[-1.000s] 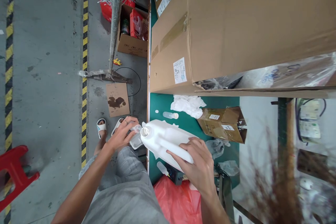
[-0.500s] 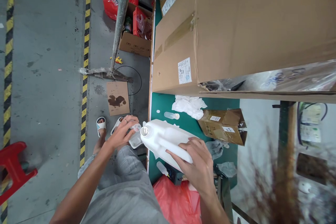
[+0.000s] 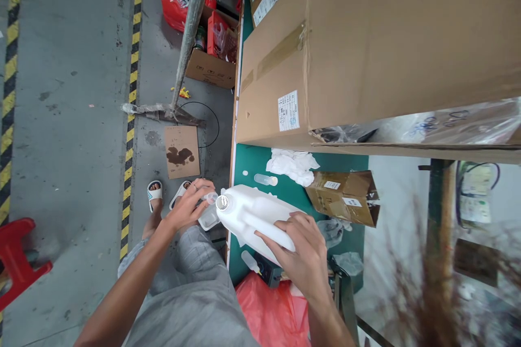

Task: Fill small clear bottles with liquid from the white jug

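Observation:
A white plastic jug (image 3: 254, 217) lies tilted over the edge of the green table (image 3: 252, 160), its open mouth toward the left. My right hand (image 3: 303, 255) grips the jug's body from above, fingers wrapped on it. My left hand (image 3: 189, 206) is closed around a small clear bottle (image 3: 210, 197) held right at the jug's mouth. A shallow white tray (image 3: 208, 218) sits just under the mouth, between both hands.
A huge cardboard box (image 3: 366, 49) fills the table's far side. White crumpled wipes (image 3: 293, 165), a small bottle (image 3: 265, 179), a torn small carton (image 3: 345, 195) and a red bag (image 3: 272, 309) lie near. A red stool (image 3: 18, 260) stands on the floor left.
Nothing has moved between the hands, jug and bottle; only the camera view has shifted slightly.

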Demonstrator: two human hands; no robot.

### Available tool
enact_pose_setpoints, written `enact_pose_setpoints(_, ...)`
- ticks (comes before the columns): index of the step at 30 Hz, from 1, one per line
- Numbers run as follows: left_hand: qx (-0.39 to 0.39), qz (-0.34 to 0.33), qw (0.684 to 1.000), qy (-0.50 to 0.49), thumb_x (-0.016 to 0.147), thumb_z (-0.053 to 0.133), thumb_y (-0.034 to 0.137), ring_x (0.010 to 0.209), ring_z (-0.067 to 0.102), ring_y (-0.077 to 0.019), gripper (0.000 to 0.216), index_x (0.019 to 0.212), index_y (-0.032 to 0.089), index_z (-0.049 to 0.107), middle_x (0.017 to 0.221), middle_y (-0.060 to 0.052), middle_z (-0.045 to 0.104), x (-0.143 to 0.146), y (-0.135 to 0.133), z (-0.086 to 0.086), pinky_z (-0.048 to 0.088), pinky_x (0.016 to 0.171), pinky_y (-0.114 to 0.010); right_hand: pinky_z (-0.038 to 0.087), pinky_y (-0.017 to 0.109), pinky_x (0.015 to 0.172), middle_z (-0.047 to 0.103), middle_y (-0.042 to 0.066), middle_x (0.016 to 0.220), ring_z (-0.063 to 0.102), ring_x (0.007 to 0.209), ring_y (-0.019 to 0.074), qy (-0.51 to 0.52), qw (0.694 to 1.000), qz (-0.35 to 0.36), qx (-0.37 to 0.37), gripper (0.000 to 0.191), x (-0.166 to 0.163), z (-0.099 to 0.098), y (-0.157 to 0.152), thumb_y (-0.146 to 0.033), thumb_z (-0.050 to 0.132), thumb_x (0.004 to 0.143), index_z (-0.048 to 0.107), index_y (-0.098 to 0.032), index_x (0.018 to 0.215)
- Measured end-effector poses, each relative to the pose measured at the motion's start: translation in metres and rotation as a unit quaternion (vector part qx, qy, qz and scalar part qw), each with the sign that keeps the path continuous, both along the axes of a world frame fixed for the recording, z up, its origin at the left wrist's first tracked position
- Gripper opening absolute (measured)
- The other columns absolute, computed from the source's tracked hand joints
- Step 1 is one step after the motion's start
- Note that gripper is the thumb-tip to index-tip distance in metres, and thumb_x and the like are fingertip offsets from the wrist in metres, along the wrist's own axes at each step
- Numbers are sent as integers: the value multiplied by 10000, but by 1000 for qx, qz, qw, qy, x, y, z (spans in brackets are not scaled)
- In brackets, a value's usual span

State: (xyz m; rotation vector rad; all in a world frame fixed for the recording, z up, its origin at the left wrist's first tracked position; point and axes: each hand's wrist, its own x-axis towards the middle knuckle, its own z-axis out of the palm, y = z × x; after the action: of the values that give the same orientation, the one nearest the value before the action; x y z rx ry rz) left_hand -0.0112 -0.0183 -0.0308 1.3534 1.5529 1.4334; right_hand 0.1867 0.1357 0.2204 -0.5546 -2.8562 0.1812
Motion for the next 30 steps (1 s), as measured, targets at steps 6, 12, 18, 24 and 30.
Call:
enact_pose_setpoints(6,-10,7,1000,-3,1229,392,500,1293,683,-345,399,1350,254,683,1389,-193,730,3,-3,-4,600,1111,-517,587,401,745,697,-22,762,638,710,206,-4,1000,3,6,230,-2,-2,-2,-366,800,1090,626,-254,988)
enact_pose_setpoints(12,-15,8,1000,-1,1224,401,503,1287,681,-356,388,1326,261,687,1381,-190,735,0,-5,-5,596,1102,-519,587,406,733,703,-20,759,649,711,209,-6,1000,7,7,230,-4,-3,-4,-389,775,1107,628,-255,991)
enact_pose_setpoints(18,-5,14,1000,-10,1238,362,532,1266,681,-332,432,1312,244,676,1363,-187,724,2,-6,-5,576,1112,-495,590,395,747,696,-29,756,623,702,193,-6,1000,10,8,233,-7,-3,-6,-375,784,1104,617,-254,996)
enact_pose_setpoints(24,-9,20,1000,-21,1233,381,543,1250,682,-335,427,1305,250,683,1362,-182,727,4,-7,-7,581,1102,-501,585,401,738,696,-30,753,611,692,200,-8,1000,12,3,227,-9,-5,-6,-368,792,1097,614,-266,1001)
enact_pose_setpoints(30,-10,24,999,-27,1238,349,561,1266,675,-334,468,1295,233,678,1370,-182,715,2,-9,-7,574,1123,-507,575,392,758,687,-24,755,604,700,196,-10,1000,16,4,236,-10,-6,-6,-370,791,1103,619,-255,988)
